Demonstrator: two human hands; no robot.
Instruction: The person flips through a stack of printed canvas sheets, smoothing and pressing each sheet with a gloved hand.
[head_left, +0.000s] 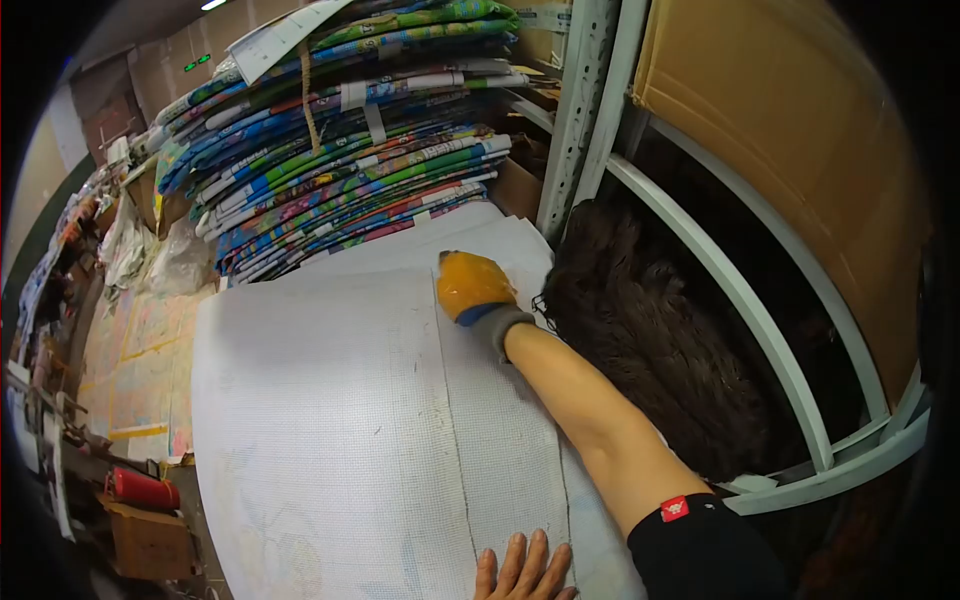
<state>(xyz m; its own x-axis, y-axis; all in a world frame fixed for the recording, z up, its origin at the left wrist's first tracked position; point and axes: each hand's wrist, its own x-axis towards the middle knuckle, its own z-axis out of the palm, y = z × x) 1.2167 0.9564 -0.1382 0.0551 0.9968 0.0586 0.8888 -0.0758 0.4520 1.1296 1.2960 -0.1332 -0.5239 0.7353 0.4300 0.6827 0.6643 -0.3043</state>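
Observation:
A large white woven mesh sheet (320,400) lies spread in front of me. My left hand (525,570) is bare and rests flat on its near part, with the fingers spread. My right hand (475,282), in an orange work glove with a grey cuff, is at the sheet's far side, its fingers curled closed. A small dark spot shows at the glove's tip; whatever the fingers may hold is hidden. A thin dark line runs along the sheet from beside the glove toward my left hand, and a second line lies to its right.
Behind the sheet rises a tall stack of folded colourful printed sheets (360,180), with a paper (285,40) on top. At right are a dark stringy bundle (650,340), a pale metal frame (740,270) and cardboard (780,130). A red cylinder (143,488) and box (150,540) stand lower left.

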